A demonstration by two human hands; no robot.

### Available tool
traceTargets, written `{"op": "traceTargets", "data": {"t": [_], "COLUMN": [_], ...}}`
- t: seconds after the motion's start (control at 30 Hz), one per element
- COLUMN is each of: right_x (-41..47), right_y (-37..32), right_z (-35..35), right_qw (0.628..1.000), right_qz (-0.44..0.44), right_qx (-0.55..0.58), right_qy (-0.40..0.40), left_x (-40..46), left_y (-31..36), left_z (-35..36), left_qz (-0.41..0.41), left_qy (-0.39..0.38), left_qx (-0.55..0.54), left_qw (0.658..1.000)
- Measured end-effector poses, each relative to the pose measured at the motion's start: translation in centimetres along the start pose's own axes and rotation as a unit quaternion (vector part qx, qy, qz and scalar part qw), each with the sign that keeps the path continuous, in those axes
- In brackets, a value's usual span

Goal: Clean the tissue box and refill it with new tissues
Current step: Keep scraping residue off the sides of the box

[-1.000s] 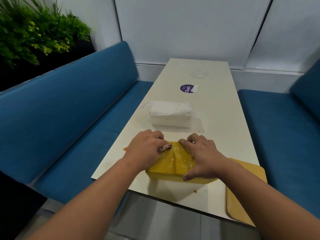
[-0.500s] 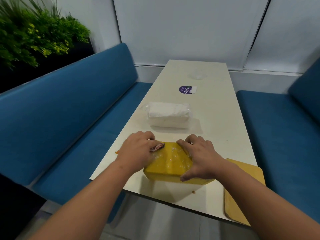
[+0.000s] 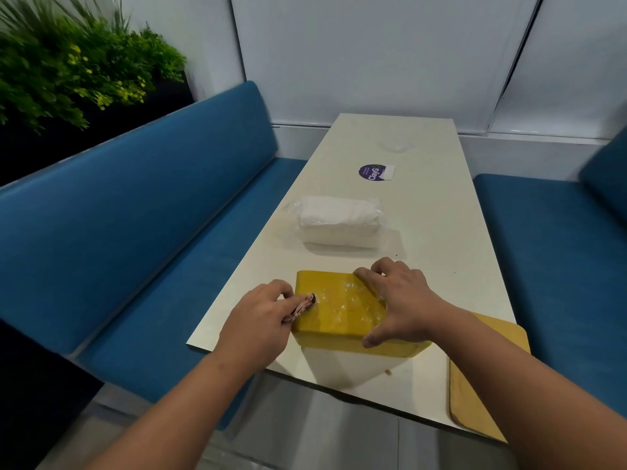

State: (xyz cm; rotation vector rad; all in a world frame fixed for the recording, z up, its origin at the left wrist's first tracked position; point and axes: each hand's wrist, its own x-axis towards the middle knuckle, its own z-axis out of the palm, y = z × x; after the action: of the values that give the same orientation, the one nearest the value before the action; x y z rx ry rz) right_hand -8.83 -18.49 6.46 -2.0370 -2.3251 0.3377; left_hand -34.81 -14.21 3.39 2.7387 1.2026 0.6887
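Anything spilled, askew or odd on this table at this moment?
Mostly orderly. The yellow tissue box sits skewed to the table edge, its top smeared with wet-looking streaks. A small orange crumb lies near it, and the wooden board overhangs the table's near corner.

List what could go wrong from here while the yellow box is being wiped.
1. The yellow box sits close to the table edge, so a hard wipe by the left hand with the cloth might push it off.
2. Wet streaks on its top could dampen the tissue pack if refilled too soon.
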Motion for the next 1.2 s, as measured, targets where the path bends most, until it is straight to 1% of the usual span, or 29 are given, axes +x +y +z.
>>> {"op": "traceTargets", "data": {"t": [0.13, 0.3, 0.4, 0.53, 0.6, 0.7, 0.8, 0.93, 1.0, 1.13, 1.2], "right_x": [0.0, 0.5, 0.6, 0.6, 0.7, 0.8, 0.7, 0.7, 0.8, 0.9, 0.8], "right_y": [0.1, 0.3, 0.4, 0.5, 0.5, 0.5, 0.5, 0.6, 0.7, 0.7, 0.7], "right_z": [0.0, -0.1, -0.1, -0.1, -0.2, -0.1, -0.2, -0.1, 0.0, 0.1, 0.1], "right_qw": [1.0, 1.0, 1.0, 1.0, 1.0, 1.0, 1.0, 1.0, 1.0, 1.0, 1.0], "right_qz": [0.001, 0.005, 0.0, 0.004, 0.008, 0.007, 0.003, 0.005, 0.008, 0.004, 0.002], "right_qx": [-0.002, 0.002, 0.003, 0.0, 0.003, 0.006, 0.001, 0.0, 0.001, 0.005, 0.0], "right_qy": [-0.004, -0.011, -0.012, -0.013, -0.014, -0.016, -0.015, -0.013, -0.015, -0.012, -0.011], "left_x": [2.3, -1.2, -1.2, 2.0, 1.9, -0.4, -0.3, 2.8, 2.3, -0.8, -0.5], "left_y": [0.5, 1.1, 1.0, 1.0, 1.2, 1.6, 1.4, 1.3, 1.7, 1.9, 1.6], "left_z": [0.2, 0.5, 0.4, 0.5, 0.6, 0.6, 0.5, 0.6, 0.6, 0.2, 0.3], "left_qz": [-0.031, 0.001, 0.013, -0.005, -0.004, 0.024, 0.048, 0.021, 0.021, 0.07, 0.056], "left_qy": [0.034, 0.037, 0.044, 0.039, 0.039, 0.031, 0.026, 0.025, 0.023, 0.021, 0.024], "left_qx": [0.016, -0.013, 0.009, 0.053, 0.058, 0.049, 0.076, 0.097, 0.091, 0.066, 0.069], "left_qw": [0.999, 0.999, 0.999, 0.998, 0.998, 0.998, 0.996, 0.995, 0.995, 0.995, 0.996]}}
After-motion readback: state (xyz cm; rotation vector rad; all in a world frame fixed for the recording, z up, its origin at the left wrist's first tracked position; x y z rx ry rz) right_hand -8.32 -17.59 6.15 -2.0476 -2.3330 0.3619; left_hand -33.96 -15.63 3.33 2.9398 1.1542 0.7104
